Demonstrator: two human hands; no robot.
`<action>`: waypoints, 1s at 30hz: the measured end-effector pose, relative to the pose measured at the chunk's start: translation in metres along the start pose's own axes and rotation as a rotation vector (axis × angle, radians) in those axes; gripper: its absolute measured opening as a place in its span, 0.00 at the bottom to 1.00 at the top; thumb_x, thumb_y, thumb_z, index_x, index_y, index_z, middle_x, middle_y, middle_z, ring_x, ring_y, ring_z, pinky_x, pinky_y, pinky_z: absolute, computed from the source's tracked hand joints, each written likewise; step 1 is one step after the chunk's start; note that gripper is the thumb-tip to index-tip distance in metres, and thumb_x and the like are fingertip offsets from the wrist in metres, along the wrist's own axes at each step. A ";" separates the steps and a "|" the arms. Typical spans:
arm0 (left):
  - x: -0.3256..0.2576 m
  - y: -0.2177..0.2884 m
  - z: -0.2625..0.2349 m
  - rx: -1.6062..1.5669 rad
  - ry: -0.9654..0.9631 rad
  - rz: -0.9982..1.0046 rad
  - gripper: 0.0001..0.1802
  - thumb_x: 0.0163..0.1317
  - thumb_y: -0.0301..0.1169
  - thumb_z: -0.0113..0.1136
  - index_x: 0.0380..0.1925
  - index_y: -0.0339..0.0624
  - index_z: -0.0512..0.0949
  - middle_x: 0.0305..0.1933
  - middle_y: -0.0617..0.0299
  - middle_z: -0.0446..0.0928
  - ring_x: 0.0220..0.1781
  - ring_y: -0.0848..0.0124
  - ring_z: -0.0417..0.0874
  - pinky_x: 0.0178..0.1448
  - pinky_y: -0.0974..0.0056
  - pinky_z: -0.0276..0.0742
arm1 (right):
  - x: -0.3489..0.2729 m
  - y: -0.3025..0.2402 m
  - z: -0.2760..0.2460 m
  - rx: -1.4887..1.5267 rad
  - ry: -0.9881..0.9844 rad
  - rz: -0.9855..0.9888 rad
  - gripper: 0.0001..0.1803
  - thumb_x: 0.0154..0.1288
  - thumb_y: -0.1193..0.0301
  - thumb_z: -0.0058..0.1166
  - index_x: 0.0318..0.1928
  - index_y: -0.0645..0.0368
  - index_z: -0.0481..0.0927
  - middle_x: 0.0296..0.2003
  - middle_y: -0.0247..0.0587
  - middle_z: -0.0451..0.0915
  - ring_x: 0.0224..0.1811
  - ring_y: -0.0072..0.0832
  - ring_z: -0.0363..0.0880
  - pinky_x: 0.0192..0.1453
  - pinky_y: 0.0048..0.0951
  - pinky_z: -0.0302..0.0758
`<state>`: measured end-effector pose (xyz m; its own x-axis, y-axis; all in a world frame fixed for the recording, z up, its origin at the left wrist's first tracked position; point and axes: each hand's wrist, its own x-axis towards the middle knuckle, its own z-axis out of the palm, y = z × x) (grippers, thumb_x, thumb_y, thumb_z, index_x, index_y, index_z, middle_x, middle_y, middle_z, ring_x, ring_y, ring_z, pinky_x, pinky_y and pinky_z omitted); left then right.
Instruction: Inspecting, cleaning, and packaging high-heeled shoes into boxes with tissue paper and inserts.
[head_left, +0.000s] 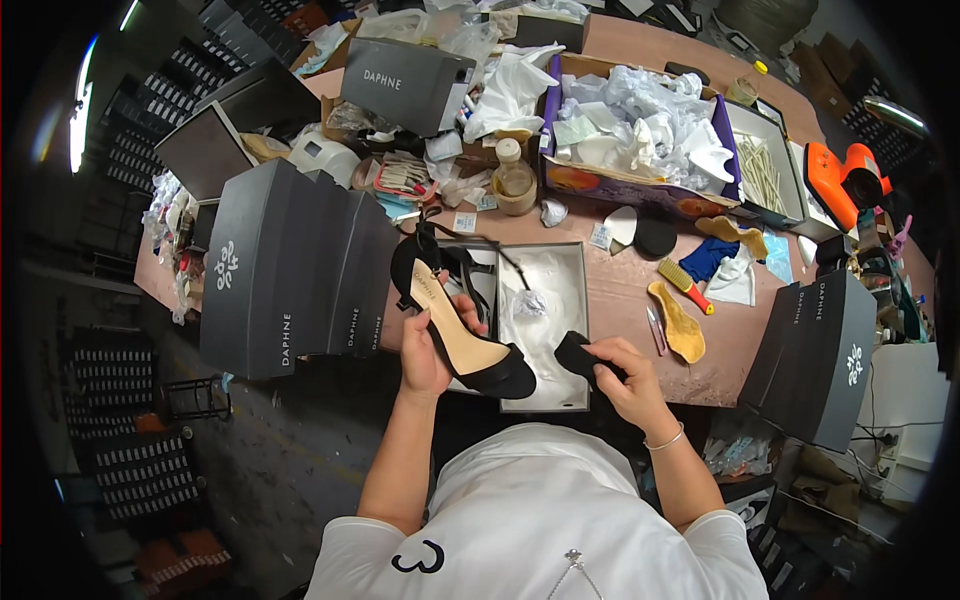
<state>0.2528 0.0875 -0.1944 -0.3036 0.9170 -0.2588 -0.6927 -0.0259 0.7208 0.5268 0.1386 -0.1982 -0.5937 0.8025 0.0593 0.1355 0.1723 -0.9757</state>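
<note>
My left hand (428, 345) grips a black high-heeled sandal (462, 322) with a tan insole and thin ankle straps, held tilted above the near table edge. My right hand (618, 368) pinches a small black cloth pad (577, 352) just right of the sandal's toe, not touching it. Behind both hands lies an open grey shoe box (575, 330) lined with white tissue paper and holding a small crumpled wad.
Stacked dark shoe boxes (290, 270) stand at the left, another (825, 350) at the right. A purple box of crumpled paper (640, 135), a yellow-and-red brush (685, 285), tan insoles (680, 325), small scissors (655, 330), a jar (514, 180) and an orange tool (845, 180) crowd the brown table (620, 290).
</note>
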 end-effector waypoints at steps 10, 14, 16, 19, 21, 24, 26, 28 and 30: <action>-0.008 -0.023 0.001 0.101 0.039 0.046 0.32 0.73 0.55 0.31 0.59 0.38 0.63 0.35 0.60 0.73 0.31 0.70 0.77 0.45 0.58 0.78 | 0.002 0.018 0.008 -0.736 -0.333 -0.254 0.18 0.50 0.77 0.54 0.44 0.54 0.81 0.39 0.36 0.79 0.41 0.34 0.73 0.45 0.35 0.68; -0.004 -0.028 0.004 0.028 0.089 -0.014 0.31 0.73 0.54 0.29 0.57 0.39 0.64 0.33 0.59 0.73 0.31 0.68 0.77 0.44 0.60 0.78 | 0.009 -0.032 0.018 -0.425 -0.138 -0.366 0.21 0.47 0.81 0.58 0.46 0.58 0.81 0.39 0.38 0.78 0.41 0.37 0.73 0.46 0.36 0.70; 0.000 -0.027 0.014 0.011 0.048 -0.057 0.30 0.73 0.53 0.29 0.56 0.39 0.65 0.32 0.58 0.74 0.31 0.67 0.77 0.42 0.60 0.78 | 0.012 -0.037 0.029 -0.404 -0.297 -0.418 0.22 0.47 0.81 0.57 0.47 0.57 0.80 0.40 0.39 0.79 0.41 0.38 0.74 0.46 0.36 0.70; 0.001 -0.022 0.005 0.044 0.075 -0.121 0.32 0.72 0.55 0.32 0.56 0.39 0.68 0.31 0.60 0.74 0.29 0.68 0.76 0.41 0.59 0.77 | 0.020 0.011 0.006 -0.527 -0.100 -0.254 0.20 0.49 0.81 0.56 0.46 0.58 0.80 0.40 0.44 0.78 0.41 0.42 0.75 0.47 0.37 0.72; 0.001 -0.013 0.001 -0.119 0.086 -0.224 0.33 0.71 0.56 0.33 0.56 0.37 0.68 0.31 0.62 0.73 0.29 0.70 0.76 0.42 0.60 0.77 | 0.033 0.033 -0.020 -0.503 0.105 -0.179 0.16 0.53 0.80 0.55 0.45 0.62 0.79 0.40 0.49 0.78 0.43 0.46 0.76 0.48 0.38 0.73; 0.001 -0.010 -0.005 -0.292 0.115 -0.294 0.32 0.71 0.55 0.35 0.53 0.35 0.69 0.31 0.61 0.73 0.30 0.70 0.76 0.44 0.60 0.78 | 0.053 0.023 -0.031 -0.410 0.154 -0.041 0.13 0.58 0.78 0.55 0.45 0.66 0.78 0.41 0.51 0.78 0.44 0.47 0.77 0.49 0.36 0.74; 0.001 -0.011 -0.010 -0.396 0.105 -0.328 0.31 0.71 0.53 0.35 0.51 0.35 0.69 0.32 0.60 0.74 0.31 0.69 0.77 0.47 0.59 0.78 | 0.061 0.018 -0.022 -0.381 0.148 -0.062 0.13 0.57 0.78 0.56 0.45 0.66 0.78 0.41 0.51 0.78 0.44 0.47 0.77 0.49 0.36 0.74; -0.003 -0.009 -0.010 -0.472 0.133 -0.361 0.30 0.71 0.52 0.35 0.51 0.33 0.69 0.33 0.59 0.75 0.32 0.69 0.77 0.48 0.59 0.78 | 0.065 0.018 -0.015 -0.364 0.127 -0.068 0.14 0.57 0.78 0.56 0.45 0.66 0.78 0.41 0.51 0.78 0.44 0.47 0.77 0.49 0.36 0.74; -0.004 -0.007 -0.010 -0.539 0.100 -0.370 0.29 0.71 0.50 0.36 0.50 0.31 0.69 0.34 0.57 0.75 0.33 0.67 0.78 0.50 0.59 0.79 | 0.067 0.028 -0.014 -0.467 0.160 -0.083 0.14 0.57 0.78 0.56 0.45 0.65 0.78 0.41 0.51 0.78 0.44 0.46 0.77 0.49 0.36 0.73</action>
<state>0.2525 0.0796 -0.2048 -0.0244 0.8630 -0.5046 -0.9856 0.0638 0.1567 0.5016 0.2054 -0.2189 -0.4934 0.8465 0.2001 0.4556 0.4475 -0.7695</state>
